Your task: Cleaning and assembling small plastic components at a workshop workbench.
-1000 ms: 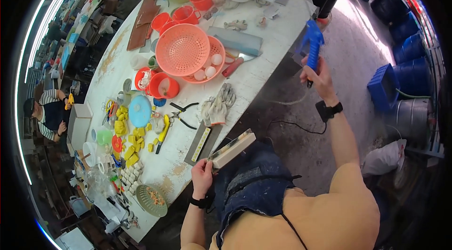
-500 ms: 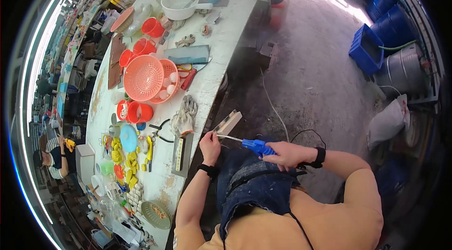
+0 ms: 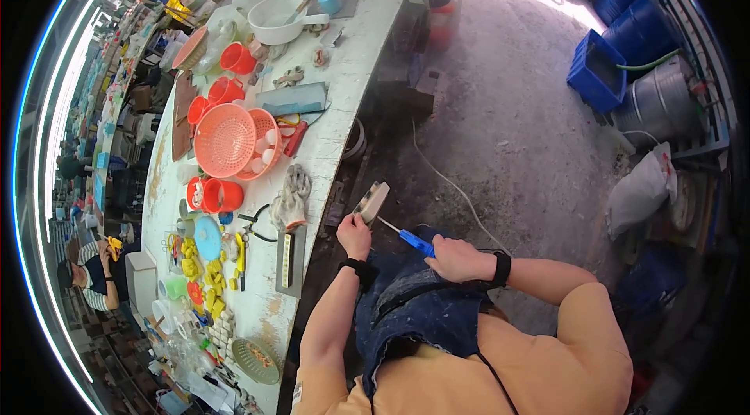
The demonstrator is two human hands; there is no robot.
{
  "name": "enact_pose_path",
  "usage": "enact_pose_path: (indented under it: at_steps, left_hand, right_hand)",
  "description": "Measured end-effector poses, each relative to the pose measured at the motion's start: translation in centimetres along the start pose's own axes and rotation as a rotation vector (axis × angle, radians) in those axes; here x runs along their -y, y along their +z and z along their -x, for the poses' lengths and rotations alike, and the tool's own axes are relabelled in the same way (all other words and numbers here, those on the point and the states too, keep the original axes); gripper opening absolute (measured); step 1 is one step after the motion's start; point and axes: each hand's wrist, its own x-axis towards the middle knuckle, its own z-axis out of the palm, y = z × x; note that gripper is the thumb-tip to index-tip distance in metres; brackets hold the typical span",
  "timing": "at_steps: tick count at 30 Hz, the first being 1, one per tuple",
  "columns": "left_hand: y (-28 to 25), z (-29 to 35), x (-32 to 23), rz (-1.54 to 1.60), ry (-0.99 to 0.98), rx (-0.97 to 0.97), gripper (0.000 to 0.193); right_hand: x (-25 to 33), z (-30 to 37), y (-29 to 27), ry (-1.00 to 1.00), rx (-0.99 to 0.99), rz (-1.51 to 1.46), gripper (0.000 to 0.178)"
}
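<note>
My left hand (image 3: 355,237) is closed on the near end of a pale rectangular block (image 3: 373,202), tilted over the dark gap beside the table edge. Dark marks and a recess show along the block's upper side. In my right hand (image 3: 462,260) is a blue air blow gun (image 3: 416,242), its thin metal nozzle aimed toward the block, the tip close to it. Just left of my left hand, on the table, lies a grey plate (image 3: 294,262) with a narrow yellowish strip (image 3: 287,260) on top.
The white worktable (image 3: 262,239) carries coral colanders (image 3: 225,141), red cups (image 3: 223,194), knit gloves (image 3: 292,198), pliers (image 3: 258,223) and yellow pieces (image 3: 212,278). A pale hose (image 3: 449,179) crosses the floor. At the right stand a blue crate (image 3: 597,71) and white sack (image 3: 642,190). Another person (image 3: 98,270) works far left.
The block has turned more upright in my left hand. My right hand has lowered slightly, tilting the blow gun more steeply. The whole view has shifted a little.
</note>
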Motion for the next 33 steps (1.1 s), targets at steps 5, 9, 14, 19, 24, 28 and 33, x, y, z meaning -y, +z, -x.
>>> enact_pose_path:
  at_steps: [5, 9, 14, 19, 24, 28, 33]
  left_hand:
    - [-0.3, 0.3, 0.3, -0.020, 0.061, 0.054, 0.025]
    - [-1.2, 0.8, -0.9, -0.004, 0.096, 0.110, 0.022]
    - [-1.8, 1.7, -1.6, -0.052, 0.235, 0.052, 0.020]
    - [-2.1, 2.2, -0.5, -0.123, 0.265, 0.053, 0.018]
    - [-3.0, 2.9, 0.0, -0.071, 0.284, 0.076, 0.018]
    - [-4.1, 3.3, 0.5, -0.062, 0.267, 0.066, 0.018]
    - [-5.0, 3.4, 2.5, -0.126, 0.275, 0.050, 0.018]
  right_hand:
    - [-1.7, -1.8, -0.2, 0.050, 0.105, -0.065, 0.041]
    - [-3.0, -2.9, -0.7, 0.136, 0.011, -0.023, 0.044]
    - [-1.5, -2.1, -2.9, 0.271, 0.052, -0.172, 0.043]
    - [2.8, -0.2, -4.1, 0.092, 0.236, -0.145, 0.041]
    - [-0.6, -4.0, -2.9, 0.250, 0.155, -0.087, 0.040]
    - [-3.9, -6.8, -1.7, 0.310, 0.156, -0.092, 0.043]
    - [-4.2, -7.4, -1.5, 0.347, 0.200, -0.079, 0.043]
